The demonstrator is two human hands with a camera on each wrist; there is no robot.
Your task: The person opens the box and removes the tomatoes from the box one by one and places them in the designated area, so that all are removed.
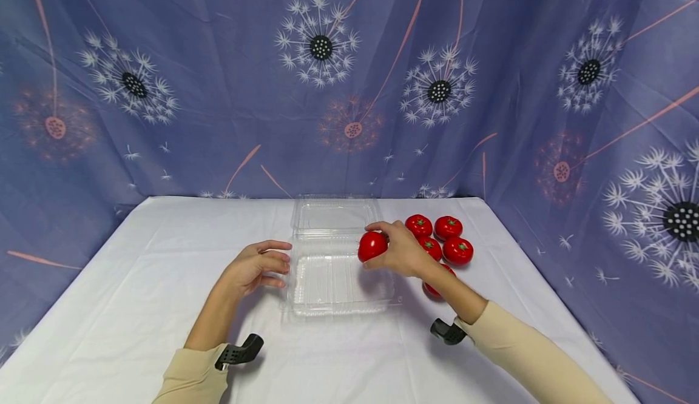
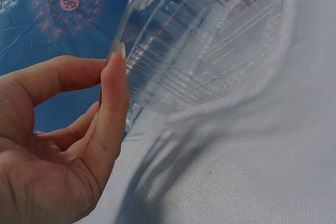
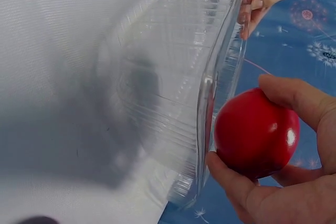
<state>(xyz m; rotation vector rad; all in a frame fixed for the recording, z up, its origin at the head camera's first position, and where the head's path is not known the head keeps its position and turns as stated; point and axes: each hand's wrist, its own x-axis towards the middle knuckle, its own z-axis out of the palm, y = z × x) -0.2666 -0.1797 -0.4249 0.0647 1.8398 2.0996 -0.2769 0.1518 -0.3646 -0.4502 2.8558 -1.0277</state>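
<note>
A clear plastic container (image 1: 330,276) lies on the table with its lid (image 1: 335,215) folded back toward the curtain. My left hand (image 1: 261,267) is at the container's left side; its thumb and fingers hold the rim (image 2: 116,40) in the left wrist view. My right hand (image 1: 401,251) grips a red tomato (image 1: 372,246) between thumb and fingers, over the right part of the container. In the right wrist view this tomato (image 3: 254,132) is just beside the container's rim, its underside smooth and shiny.
Several more tomatoes (image 1: 457,251) sit in a group right of the container; my right forearm partly covers the nearest one (image 1: 431,292). A white cloth (image 1: 136,307) covers the table. Blue curtains (image 1: 229,88) with dandelion prints stand behind and at the sides.
</note>
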